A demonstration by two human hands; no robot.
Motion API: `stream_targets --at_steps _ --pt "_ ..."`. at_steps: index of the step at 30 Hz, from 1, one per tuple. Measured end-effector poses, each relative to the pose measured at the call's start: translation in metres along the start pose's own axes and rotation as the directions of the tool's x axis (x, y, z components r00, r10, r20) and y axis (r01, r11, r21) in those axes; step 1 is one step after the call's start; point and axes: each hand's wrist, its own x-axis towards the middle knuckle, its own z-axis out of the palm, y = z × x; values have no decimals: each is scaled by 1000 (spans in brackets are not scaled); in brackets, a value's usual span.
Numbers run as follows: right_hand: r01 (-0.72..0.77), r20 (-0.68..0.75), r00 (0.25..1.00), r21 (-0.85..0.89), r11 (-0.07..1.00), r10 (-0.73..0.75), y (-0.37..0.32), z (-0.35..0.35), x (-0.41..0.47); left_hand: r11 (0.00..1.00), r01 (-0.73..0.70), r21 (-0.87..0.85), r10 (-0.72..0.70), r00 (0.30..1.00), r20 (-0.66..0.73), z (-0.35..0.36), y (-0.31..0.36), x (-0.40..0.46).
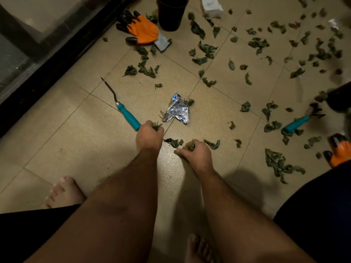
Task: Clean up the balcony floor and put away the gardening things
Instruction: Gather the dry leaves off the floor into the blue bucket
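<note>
Left hand point(150, 132) fist curled tight round dry green leaves point(156, 126). Right hand point(195, 151) also curled on a clump, low at the beige tiled floor point(76, 141). Loose leaves scattered across it. Black plastic pot point(171, 14) upright at top, contents hidden. Crumpled silver foil wrapper point(177, 112) just ahead of hands.

Green leaves point(277, 164) on beige tiles point(76, 145), teal tool handle point(129, 117), orange-and-black glove point(141, 29), silver-and-blue wrapper point(177, 111)

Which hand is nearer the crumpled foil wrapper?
Left. The left hand, gripping leaves, sits just below-left of the foil wrapper, almost at its lower edge. The right hand, also gripping leaves, is further below it, toward the person.
</note>
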Motion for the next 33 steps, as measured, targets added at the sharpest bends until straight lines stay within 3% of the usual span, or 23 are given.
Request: stream_targets --at_steps 3,5,10,14,18,21,25,28,30,33 --pt "23 24 1000 -110 994 -20 5 8 -5 978 125 -165 -133 990 -37 2 4 -10" --pt "23 1 1000 -87 996 -23 3 7 -6 957 176 -229 -181 983 -2 1 2 -11" --pt "-116 -40 990 314 942 135 1 -12 0 895 206 -396 -156 975 156 -2 -9 -16" --pt "-104 -45 990 378 920 131 2 -10 14 969 114 -219 -73 979 188 0 -9 -22" --pt "27 7 1000 214 976 -29 -7 -3 22 992 -125 -30 129 965 228 5 -10 -30" --pt "45 -101 994 98 994 -35 -10 0 24 960 -255 117 213 933 289 7 -12 -32" --pt "-39 -288 956 40 998 49 -11 -7 32 918 -320 236 241 919 311 10 -15 -28" --pt "-29 -220 975 -82 996 10 -13 -14 43 908 -314 279 231 928 292 11 -18 -25" --pt "-23 -140 990 -156 987 1 -13 -12 47 954 -234 185 185 951 248 10 -19 -25" --pt "16 -123 992 -146 989 -34 -14 -8 45 976 62 -207 -32 989 145 4 -19 -27"
